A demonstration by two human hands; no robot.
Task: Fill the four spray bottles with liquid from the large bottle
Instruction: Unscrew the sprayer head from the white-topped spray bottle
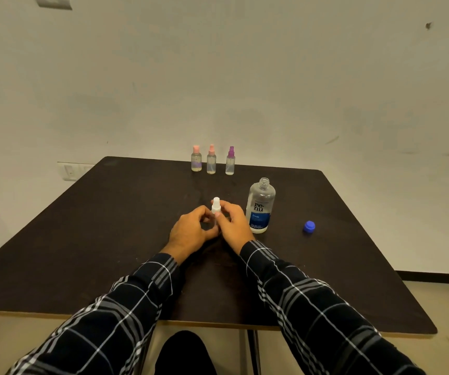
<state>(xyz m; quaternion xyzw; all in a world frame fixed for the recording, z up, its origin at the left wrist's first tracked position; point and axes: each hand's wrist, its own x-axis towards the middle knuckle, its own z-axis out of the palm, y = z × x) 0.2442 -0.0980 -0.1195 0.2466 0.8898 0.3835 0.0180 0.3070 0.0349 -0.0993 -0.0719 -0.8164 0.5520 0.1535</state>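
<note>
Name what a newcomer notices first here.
The left hand and right hand grip a small clear spray bottle with a white top at the dark table's centre. Just right stands the uncapped large clear bottle with a blue label, its round blue cap lying farther right. Three small clear spray bottles line the far edge.

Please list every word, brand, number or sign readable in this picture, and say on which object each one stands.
"re-nu": label of the large bottle, dark letters over two lines.
"fresh": blue band of the same label.
Fine print above and below these: too small to read.
Purple patch on the leftmost spray bottle: blurred, unreadable.
White-capped spray bottle and blue cap: no text visible.
</note>
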